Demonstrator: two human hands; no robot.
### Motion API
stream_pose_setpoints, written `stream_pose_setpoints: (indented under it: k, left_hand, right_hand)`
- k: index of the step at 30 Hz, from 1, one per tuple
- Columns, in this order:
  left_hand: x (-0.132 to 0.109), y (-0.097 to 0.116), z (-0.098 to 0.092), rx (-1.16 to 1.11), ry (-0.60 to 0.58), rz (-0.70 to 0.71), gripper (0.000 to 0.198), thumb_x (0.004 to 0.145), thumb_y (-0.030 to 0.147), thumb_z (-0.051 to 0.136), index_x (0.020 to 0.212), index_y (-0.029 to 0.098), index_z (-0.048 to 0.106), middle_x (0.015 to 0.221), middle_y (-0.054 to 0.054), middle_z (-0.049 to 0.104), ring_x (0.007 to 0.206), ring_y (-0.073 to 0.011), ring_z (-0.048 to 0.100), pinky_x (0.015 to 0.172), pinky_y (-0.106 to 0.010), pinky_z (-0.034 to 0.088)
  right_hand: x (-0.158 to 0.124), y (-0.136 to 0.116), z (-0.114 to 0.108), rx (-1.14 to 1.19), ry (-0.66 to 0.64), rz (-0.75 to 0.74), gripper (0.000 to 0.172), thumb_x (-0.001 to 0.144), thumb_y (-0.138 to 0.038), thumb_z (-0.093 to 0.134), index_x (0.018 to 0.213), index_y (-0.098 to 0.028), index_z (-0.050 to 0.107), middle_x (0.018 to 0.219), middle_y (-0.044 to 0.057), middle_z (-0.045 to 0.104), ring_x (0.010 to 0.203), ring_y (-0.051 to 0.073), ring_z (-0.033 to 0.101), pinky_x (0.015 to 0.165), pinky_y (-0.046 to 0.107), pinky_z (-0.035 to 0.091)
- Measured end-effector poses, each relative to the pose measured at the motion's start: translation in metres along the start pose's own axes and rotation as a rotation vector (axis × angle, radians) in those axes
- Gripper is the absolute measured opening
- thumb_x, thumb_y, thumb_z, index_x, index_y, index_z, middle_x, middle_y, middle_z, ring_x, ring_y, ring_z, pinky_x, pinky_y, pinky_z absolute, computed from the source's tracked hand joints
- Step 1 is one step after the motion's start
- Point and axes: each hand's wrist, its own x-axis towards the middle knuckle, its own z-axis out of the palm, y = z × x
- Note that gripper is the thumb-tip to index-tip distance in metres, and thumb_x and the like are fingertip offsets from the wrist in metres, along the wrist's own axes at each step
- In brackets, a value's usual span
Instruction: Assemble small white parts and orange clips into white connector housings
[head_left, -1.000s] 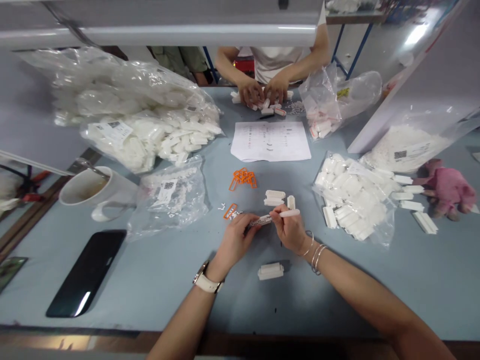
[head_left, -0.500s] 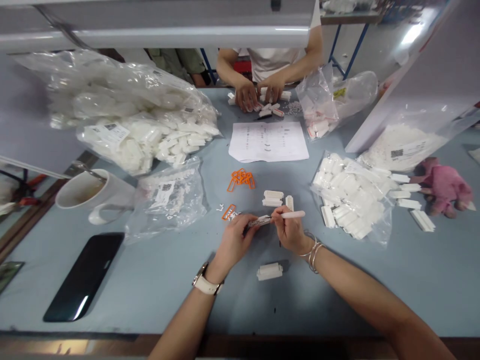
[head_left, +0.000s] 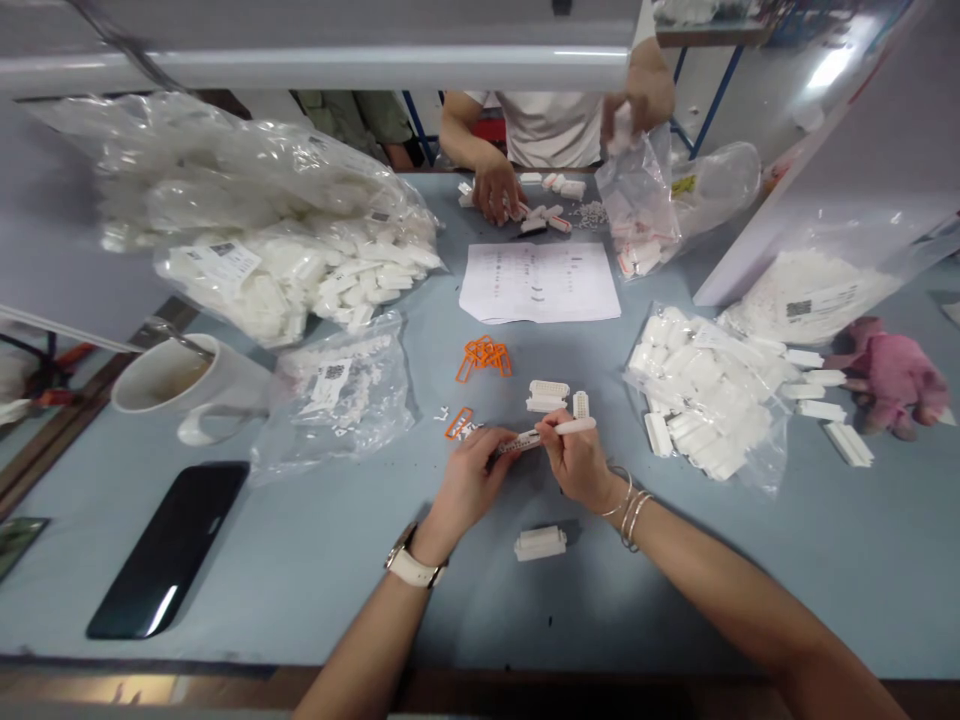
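My left hand point(head_left: 469, 483) is closed round a small white plastic connector point(head_left: 517, 443) held just above the blue-grey table point(head_left: 315, 560). My right hand point(head_left: 580, 462) grips a white pen-like tool point(head_left: 576, 426), its tip at the connector. Just beyond my hands lie two white connectors point(head_left: 547, 395) and an orange clip point(head_left: 459, 423) with tiny white pieces beside it. A further white connector point(head_left: 540, 543) lies near my wrists. A pile of orange clips point(head_left: 486, 355) sits a little farther off.
Bags of white parts lie at the left point(head_left: 270, 235) and right point(head_left: 705, 395); a small bag point(head_left: 337, 395), a mug point(head_left: 187, 385) and a dark phone point(head_left: 169, 550) are at left. A printed sheet point(head_left: 540, 282) lies mid-table. A person opposite point(head_left: 551, 125) handles parts; a pink toy point(head_left: 896, 375) is at right.
My hands stay on the connector and tool, almost still. The person opposite has lifted one hand from the parts up to a plastic bag.
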Motion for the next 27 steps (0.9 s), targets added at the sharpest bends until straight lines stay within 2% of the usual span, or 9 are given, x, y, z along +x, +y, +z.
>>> stream_pose_setpoints:
  k: [3,9,19,27]
  left_hand:
    - [-0.0001,0.0003,0.0006,0.002,0.001,-0.007,0.011,0.084,0.018,0.051,0.092,0.018,0.059,0.084,-0.005,0.066,0.078,-0.0177,0.060,0.069,-0.029,0.048]
    - [-0.0009,-0.0011,0.0020,0.013,0.000,-0.022,0.011,0.085,0.019,0.052,0.092,0.018,0.059,0.083,-0.005,0.065,0.079,-0.0179,0.060,0.071,-0.031,0.048]
    - [-0.0002,-0.0002,0.0016,0.004,-0.010,-0.027,0.011,0.085,0.020,0.051,0.092,0.019,0.059,0.083,-0.005,0.065,0.078,-0.0177,0.060,0.069,-0.030,0.048]
    - [-0.0004,-0.0005,0.0018,-0.002,-0.011,-0.041,0.013,0.084,0.018,0.051,0.094,0.018,0.059,0.086,-0.006,0.066,0.081,-0.0186,0.060,0.072,-0.031,0.048]
  right_hand:
    - [-0.0013,-0.0002,0.0015,-0.005,-0.005,-0.033,0.036,0.096,-0.037,0.029,0.077,-0.018,0.052,0.062,0.003,0.059,0.055,0.014,0.055,0.055,0.025,0.039]
    - [-0.0080,0.0034,0.0032,0.110,0.107,-0.027,0.036,0.096,-0.037,0.026,0.076,-0.019,0.050,0.062,0.003,0.058,0.055,0.012,0.055,0.055,0.024,0.043]
    - [-0.0059,0.0041,0.0045,0.100,0.043,-0.004,0.035,0.096,-0.037,0.028,0.076,-0.019,0.051,0.062,0.003,0.059,0.056,0.013,0.056,0.056,0.025,0.043]
    - [-0.0028,0.0001,0.0056,-0.007,-0.020,0.009,0.037,0.096,-0.039,0.028,0.078,-0.018,0.053,0.061,0.004,0.059,0.054,0.015,0.055,0.055,0.025,0.040]
